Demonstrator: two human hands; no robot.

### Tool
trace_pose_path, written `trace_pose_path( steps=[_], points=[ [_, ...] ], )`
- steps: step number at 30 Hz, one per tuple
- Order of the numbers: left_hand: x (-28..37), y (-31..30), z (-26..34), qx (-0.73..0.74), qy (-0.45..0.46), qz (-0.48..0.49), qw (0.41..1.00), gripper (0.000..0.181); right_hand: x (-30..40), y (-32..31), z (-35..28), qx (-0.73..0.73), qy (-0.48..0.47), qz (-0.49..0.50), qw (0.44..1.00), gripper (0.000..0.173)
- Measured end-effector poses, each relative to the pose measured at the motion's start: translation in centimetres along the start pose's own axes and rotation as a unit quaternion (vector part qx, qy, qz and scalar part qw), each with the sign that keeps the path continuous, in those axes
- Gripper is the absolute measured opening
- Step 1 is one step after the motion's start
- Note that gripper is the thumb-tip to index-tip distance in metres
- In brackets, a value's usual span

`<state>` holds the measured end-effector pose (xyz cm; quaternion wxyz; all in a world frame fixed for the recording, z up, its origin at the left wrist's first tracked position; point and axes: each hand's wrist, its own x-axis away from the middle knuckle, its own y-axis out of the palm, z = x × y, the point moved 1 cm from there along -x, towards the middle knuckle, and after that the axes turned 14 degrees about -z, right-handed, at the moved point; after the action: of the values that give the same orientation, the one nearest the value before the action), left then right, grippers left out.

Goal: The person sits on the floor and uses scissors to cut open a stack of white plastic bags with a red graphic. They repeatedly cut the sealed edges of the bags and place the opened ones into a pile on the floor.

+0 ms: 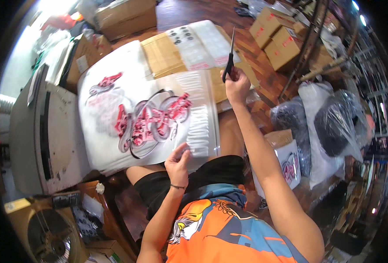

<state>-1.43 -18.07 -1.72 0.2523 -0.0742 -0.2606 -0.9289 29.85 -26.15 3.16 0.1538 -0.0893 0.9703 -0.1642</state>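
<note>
My left hand (178, 164) pinches the near edge of a printed plastic sheet (161, 121), which shows red and black mechanical shapes and white lettering. Raised at the far right, my right hand (237, 83) grips the black handles of scissors (229, 62), their blades pointing up and away. The sheet lies across a white printed surface (115, 65) with similar red artwork. Beyond it, clear plastic strips (194, 46), one with black round marks, rest on brown cardboard (162, 54). Whether the blades are fully together is hard to tell.
Cardboard boxes (282, 46) stand on the wooden floor at the upper right, near a metal frame (307, 46). Plastic-wrapped bundles (335, 125) lie at right. A grey cabinet-like object (61, 138) stands at left, above a fan-like round unit (49, 233). Another large box (126, 19) is at the top.
</note>
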Motion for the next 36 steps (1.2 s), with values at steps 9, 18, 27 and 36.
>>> trace_pose_path(
  steps=[9,18,27,36],
  points=[
    [-1.9,4.0,-3.4,0.101,-0.030,-0.005,0.994,0.037,22.2,-12.3,-4.9,-0.248,0.291,-0.278,0.881,0.034],
    [-2.2,6.1,-4.9,0.059,-0.060,-0.019,0.996,0.030,29.9,-12.1,-5.7,-0.205,0.408,-0.320,0.830,0.028],
    [-3.1,7.5,-5.0,0.050,-0.102,0.019,0.993,0.027,28.0,-11.6,-5.3,-0.130,0.417,-0.342,0.832,0.024],
    [-3.1,7.4,-4.2,0.059,-0.113,0.027,0.991,0.024,27.9,-11.2,-5.3,-0.136,0.419,-0.336,0.833,0.020]
  ],
)
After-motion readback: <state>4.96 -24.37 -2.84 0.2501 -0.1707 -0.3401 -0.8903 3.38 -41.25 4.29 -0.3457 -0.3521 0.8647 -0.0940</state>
